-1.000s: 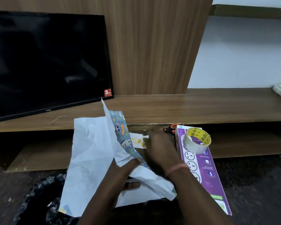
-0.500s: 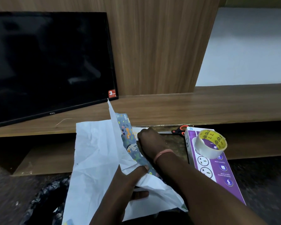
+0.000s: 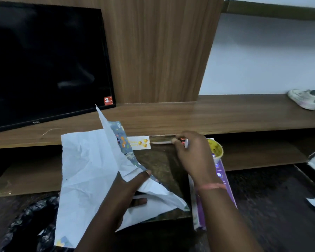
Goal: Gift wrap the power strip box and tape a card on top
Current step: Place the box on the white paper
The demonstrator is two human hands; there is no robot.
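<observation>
- Left hand [image 3: 127, 190] pinches the creased paper [image 3: 87, 171], blank side up.
- Right hand [image 3: 193, 153] curls on the scissors [image 3: 183, 141]; grip partly hidden.
- Box [image 3: 220, 180] unwrapped, just right of those fingers.
- Card [image 3: 139, 142] untaped, left of them.
- Judged early: cutting, wrapping, taping remain.

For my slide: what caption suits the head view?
Left hand holds wrapping paper; right hand grips scissors beside the box.
</observation>
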